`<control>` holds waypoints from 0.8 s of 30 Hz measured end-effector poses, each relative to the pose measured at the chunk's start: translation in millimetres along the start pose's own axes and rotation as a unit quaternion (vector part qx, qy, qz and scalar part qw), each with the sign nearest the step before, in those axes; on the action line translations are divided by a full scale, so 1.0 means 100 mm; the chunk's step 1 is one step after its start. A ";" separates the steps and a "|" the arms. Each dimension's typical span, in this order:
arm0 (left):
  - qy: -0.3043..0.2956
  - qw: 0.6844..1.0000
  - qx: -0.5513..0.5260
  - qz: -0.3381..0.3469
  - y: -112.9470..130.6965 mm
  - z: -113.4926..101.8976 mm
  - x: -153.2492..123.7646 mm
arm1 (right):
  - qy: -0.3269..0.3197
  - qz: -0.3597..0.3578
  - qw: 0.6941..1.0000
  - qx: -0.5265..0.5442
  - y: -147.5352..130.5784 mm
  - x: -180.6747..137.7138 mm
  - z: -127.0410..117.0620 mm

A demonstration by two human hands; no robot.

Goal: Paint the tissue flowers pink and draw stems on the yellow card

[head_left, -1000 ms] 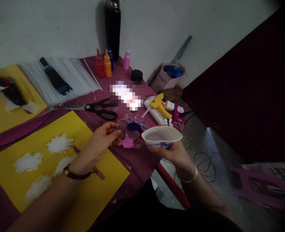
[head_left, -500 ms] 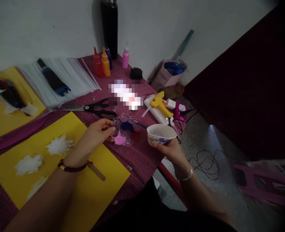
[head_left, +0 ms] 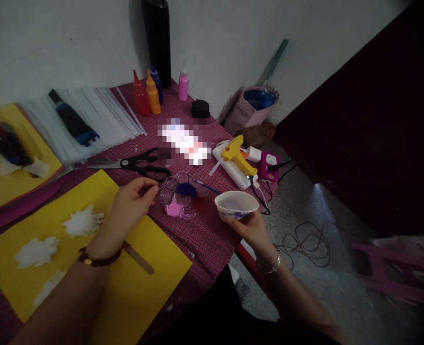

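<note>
My right hand point(head_left: 249, 227) grips a small white bowl with blue pattern point(head_left: 236, 204) from below, held level just off the table's right edge. My left hand point(head_left: 131, 203) hovers over the yellow paper sheet point(head_left: 100, 268), its fingers curled loosely together and a short gap from the clear paint palette point(head_left: 183, 196). That palette lies on the red checked cloth and holds pink, blue and red paint. A thin brush point(head_left: 206, 186) lies by its far side. A wooden stick point(head_left: 140, 259) rests on the yellow sheet beside white cotton tufts point(head_left: 84, 221).
Black scissors point(head_left: 140, 165), a yellow glue gun point(head_left: 237, 155), paint bottles point(head_left: 147, 93) and a black flask point(head_left: 157, 38) stand on the table point(head_left: 212, 239). White strips point(head_left: 89, 115) lie at the back left. Cables point(head_left: 307, 242) and a pink stool point(head_left: 398, 270) sit on the floor at right.
The bowl has come down and tilted back to level, moving slightly right of the palette. My left hand has drawn back off the palette's edge.
</note>
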State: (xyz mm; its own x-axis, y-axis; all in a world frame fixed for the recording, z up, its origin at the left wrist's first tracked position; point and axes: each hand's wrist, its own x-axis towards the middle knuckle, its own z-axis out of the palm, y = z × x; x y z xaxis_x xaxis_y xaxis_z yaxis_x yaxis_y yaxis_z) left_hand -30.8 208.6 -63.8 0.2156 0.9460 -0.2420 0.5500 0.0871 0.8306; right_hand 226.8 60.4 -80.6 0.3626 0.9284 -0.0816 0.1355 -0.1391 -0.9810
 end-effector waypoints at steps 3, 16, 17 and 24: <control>-0.004 1.000 0.010 0.007 -0.04 0.00 0.02 | -0.001 -0.015 1.000 -0.012 0.01 0.00 0.02; -0.005 0.999 0.028 -0.020 0.09 -0.01 -0.05 | 0.053 -0.139 0.982 -0.116 -0.04 -0.42 -0.22; -0.003 0.999 0.032 -0.021 0.08 -0.01 -0.05 | 0.048 -0.139 0.984 -0.104 -0.03 -0.49 -0.23; 0.009 0.997 0.068 -0.019 0.03 0.00 -0.04 | -0.014 -0.123 0.992 -0.010 0.04 -0.77 -0.08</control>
State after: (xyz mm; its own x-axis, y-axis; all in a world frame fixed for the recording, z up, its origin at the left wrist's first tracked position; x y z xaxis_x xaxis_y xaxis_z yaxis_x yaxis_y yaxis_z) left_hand -30.2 205.2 -60.3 0.1785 0.9487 -0.2608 0.6616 0.0805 0.7455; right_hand 206.8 -14.2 -76.8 0.2905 0.9443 0.1547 0.2352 0.0862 -0.9681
